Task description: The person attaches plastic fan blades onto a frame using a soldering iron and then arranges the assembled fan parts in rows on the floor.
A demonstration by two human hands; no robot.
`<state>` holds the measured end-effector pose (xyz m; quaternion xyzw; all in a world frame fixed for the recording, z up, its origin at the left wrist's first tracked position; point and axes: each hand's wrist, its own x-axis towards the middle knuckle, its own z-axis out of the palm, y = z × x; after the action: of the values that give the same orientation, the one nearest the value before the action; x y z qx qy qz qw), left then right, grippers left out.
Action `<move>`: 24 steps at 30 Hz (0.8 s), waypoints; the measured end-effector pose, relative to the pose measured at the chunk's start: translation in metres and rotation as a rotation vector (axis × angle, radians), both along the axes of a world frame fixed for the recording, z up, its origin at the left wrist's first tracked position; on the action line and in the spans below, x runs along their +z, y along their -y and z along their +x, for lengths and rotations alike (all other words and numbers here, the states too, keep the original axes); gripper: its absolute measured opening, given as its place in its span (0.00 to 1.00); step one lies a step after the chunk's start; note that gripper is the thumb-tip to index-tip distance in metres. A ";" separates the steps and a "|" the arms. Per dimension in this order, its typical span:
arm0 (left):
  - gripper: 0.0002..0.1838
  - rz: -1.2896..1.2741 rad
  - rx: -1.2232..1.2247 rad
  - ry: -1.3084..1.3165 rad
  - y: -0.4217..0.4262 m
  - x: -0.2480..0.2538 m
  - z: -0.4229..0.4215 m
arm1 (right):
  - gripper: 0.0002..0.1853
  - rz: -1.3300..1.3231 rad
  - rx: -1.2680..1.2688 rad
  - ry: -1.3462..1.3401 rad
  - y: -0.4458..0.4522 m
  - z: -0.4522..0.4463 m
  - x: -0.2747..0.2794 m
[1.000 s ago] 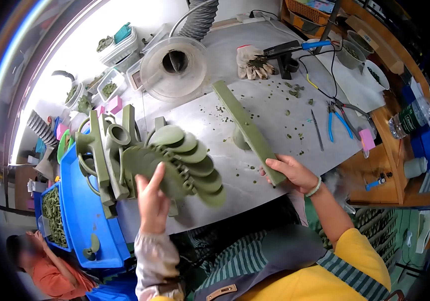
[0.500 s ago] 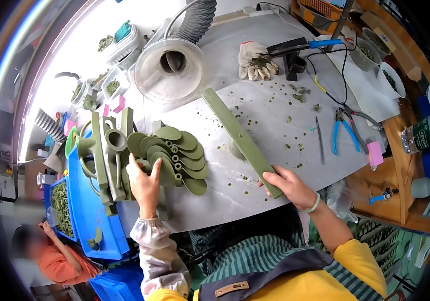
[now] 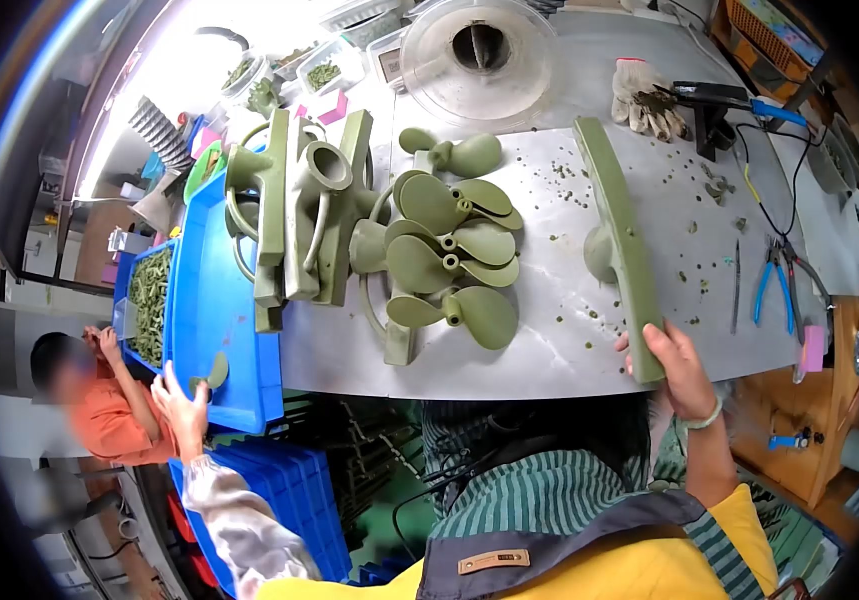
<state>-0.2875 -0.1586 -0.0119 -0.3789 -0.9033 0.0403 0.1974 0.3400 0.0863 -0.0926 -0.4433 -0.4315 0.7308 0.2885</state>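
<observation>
My right hand (image 3: pixel 681 370) grips the near end of a long olive-green bar (image 3: pixel 621 240), which has a rounded boss on its left side. The bar points away from me over the grey work surface. My left hand (image 3: pixel 183 408) is at the near side of a blue tray (image 3: pixel 265 370), fingers apart, beside a small green propeller (image 3: pixel 217 370). Contact between them is hard to make out. Several green propellers (image 3: pixel 449 245) with round hubs overlap in a group left of the bar. Green castings with tubes and handles (image 3: pixel 325 165) stand between the tray and the propellers.
A clear round hood (image 3: pixel 439 75) stands at the back. To the right lie a stained glove (image 3: pixel 639 105), blue-handled pliers (image 3: pixel 771 285), a thin pointed tool (image 3: pixel 736 285) and scattered green bits. Blue crates (image 3: pixel 279 500) are stacked below left. Another person (image 3: pixel 114 410) sits at far left.
My left hand has left the propellers and moved left and nearer me, to the tray. The camera view has shifted. My right hand still holds the bar, which now looks more upright.
</observation>
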 end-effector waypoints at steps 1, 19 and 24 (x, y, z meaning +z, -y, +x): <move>0.51 -0.209 0.141 0.002 0.008 -0.011 -0.022 | 0.21 -0.015 -0.001 -0.020 0.000 -0.001 0.004; 0.12 0.201 0.385 -0.111 -0.023 -0.033 -0.065 | 0.23 -0.005 -0.064 -0.011 0.010 -0.002 0.006; 0.18 0.793 -0.353 0.056 -0.016 0.014 -0.079 | 0.23 0.031 0.014 0.050 -0.002 0.004 0.013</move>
<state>-0.3664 -0.1430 0.0024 -0.4234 -0.7751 -0.3544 0.3070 0.3442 0.0888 -0.0801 -0.4538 -0.4530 0.7146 0.2796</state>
